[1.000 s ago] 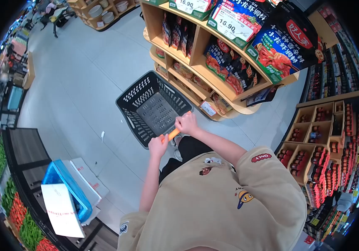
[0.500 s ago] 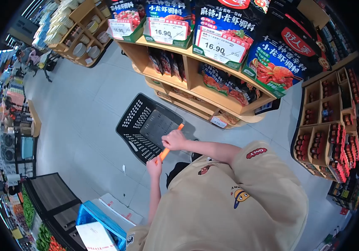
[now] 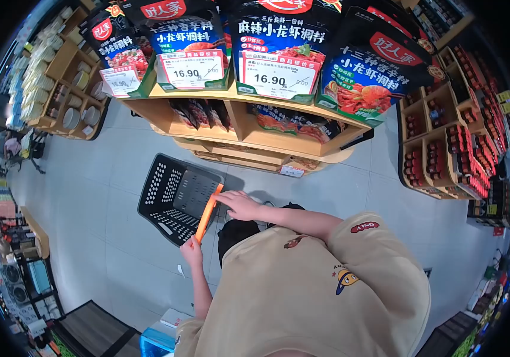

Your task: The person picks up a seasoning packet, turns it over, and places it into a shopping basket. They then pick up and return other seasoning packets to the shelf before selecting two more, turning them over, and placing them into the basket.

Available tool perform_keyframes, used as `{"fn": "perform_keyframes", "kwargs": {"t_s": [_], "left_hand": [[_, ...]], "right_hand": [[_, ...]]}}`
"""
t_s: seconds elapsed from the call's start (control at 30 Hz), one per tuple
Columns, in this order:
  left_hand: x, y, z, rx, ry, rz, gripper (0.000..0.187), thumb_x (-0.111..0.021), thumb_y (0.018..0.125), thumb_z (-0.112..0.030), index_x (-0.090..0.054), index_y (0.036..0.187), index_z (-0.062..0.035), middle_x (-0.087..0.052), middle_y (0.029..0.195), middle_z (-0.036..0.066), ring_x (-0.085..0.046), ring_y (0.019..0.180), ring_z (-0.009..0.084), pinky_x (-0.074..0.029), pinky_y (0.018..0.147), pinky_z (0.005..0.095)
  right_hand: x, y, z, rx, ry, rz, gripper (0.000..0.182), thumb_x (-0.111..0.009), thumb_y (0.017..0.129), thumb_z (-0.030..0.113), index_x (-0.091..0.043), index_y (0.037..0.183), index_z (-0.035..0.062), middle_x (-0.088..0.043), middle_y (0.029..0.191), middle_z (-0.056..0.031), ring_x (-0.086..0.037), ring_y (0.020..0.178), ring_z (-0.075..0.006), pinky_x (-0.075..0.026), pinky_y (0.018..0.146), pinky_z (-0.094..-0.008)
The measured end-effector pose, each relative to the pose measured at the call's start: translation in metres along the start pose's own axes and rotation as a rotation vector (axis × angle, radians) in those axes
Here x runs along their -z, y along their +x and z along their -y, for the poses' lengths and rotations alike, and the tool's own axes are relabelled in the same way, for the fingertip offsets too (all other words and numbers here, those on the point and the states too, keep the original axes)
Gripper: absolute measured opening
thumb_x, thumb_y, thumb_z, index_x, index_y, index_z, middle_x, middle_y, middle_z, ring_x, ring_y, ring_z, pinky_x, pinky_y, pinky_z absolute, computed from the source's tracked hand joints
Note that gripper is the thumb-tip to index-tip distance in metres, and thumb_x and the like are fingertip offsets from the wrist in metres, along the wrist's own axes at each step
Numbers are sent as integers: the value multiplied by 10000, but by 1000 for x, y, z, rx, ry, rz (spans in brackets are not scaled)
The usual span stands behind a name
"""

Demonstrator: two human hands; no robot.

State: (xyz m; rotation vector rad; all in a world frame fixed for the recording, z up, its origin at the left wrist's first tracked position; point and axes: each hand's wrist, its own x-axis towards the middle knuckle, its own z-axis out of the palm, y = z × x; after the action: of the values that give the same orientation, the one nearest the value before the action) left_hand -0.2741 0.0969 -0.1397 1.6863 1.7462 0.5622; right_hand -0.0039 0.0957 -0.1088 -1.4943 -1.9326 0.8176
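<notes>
A dark grey shopping basket [image 3: 170,189] with perforated sides hangs tilted in front of me, its inside showing. Its orange handle [image 3: 208,215] runs along the side nearest my body. My left hand [image 3: 192,251] is closed round the lower end of that handle. Near the handle's upper end, my right hand [image 3: 241,206] lies with its fingers stretched out, fingertips right at the orange bar and not wrapped round it.
A wooden display shelf [image 3: 237,95] of seasoning pouches [image 3: 362,89] with price tags stands ahead. Jars fill a shelf unit [image 3: 427,131] on the right; bowls sit on a rack [image 3: 58,113] at the left. A blue crate [image 3: 157,344] is by my left side.
My right hand has loosened from its wrapped hold on the handle, fingers now straightened. The basket and both hands sit further left in view; the display shelf shows more squarely ahead.
</notes>
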Motion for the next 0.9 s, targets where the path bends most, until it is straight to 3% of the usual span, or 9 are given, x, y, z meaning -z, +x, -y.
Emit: {"fn": "perform_keyframes", "kwargs": {"t_s": [0.07,0.2,0.33,0.4,0.47,0.6,0.7,0.77,0.9], "left_hand": [[4,14,-1,-15,-10,8,389,-450,818,-254,-596,577,14,-502,441,131,-507,402,224,-353,422,337],[17,28,5,-75,2,15,396,-438,826,-240,-583,569,26,-494,435,136,-501,393,230,-348,413,342],[31,37,-4,-114,26,51,403,-420,839,-232,-565,574,35,-488,441,147,-498,399,257,-352,422,365],[33,40,-2,-115,84,71,399,-419,842,-237,-556,590,40,-493,462,162,-506,424,284,-354,432,379],[35,43,-1,-138,89,79,396,-418,842,-235,-556,592,38,-496,470,166,-509,434,290,-354,437,384],[36,45,1,-115,86,74,397,-414,843,-249,-578,594,13,-514,479,148,-496,443,295,-352,453,385],[37,46,-5,-140,105,40,407,-415,842,-269,-593,584,-9,-514,464,122,-480,430,274,-350,454,369],[36,46,-1,-53,70,75,416,-417,842,-271,-586,568,-8,-506,451,116,-484,427,260,-349,453,370],[40,44,-11,-93,103,48,419,-422,839,-277,-587,567,-5,-508,452,114,-498,420,242,-353,437,351]], "right_hand": [[-6,-5,-19,-227,83,-25,448,-515,711,116,-439,1151,88,-454,1147,-114,-406,1088,-276,-333,907,-394],[22,-26,-43,-369,61,-301,382,-524,709,100,-472,1083,48,-492,1080,-148,-457,1007,-323,-379,861,-378],[94,-45,-32,-371,92,-816,313,-527,711,23,-498,1022,15,-536,993,-135,-514,939,-263,-409,799,-321],[144,-51,-11,-479,89,-1019,273,-516,733,-7,-498,1005,13,-539,961,-104,-520,906,-188,-412,770,-274],[186,-65,-8,-379,26,-1226,234,-509,760,0,-495,994,12,-533,928,-77,-513,863,-147,-410,766,-259],[254,-86,18,-284,-96,-1593,333,-542,777,44,-415,1083,18,-455,1053,-91,-469,928,-156,-388,802,-261],[297,-95,21,-339,-275,-1692,430,-580,777,104,-360,1138,25,-421,1096,-111,-452,962,-168,-372,832,-278],[322,-99,15,-222,-80,-1776,485,-609,774,170,-340,1142,7,-432,1073,-130,-461,943,-176,-366,841,-287],[358,-107,-4,-153,75,-1771,487,-627,767,205,-361,1111,-14,-468,1018,-123,-474,923,-166,-374,826,-272]]}}
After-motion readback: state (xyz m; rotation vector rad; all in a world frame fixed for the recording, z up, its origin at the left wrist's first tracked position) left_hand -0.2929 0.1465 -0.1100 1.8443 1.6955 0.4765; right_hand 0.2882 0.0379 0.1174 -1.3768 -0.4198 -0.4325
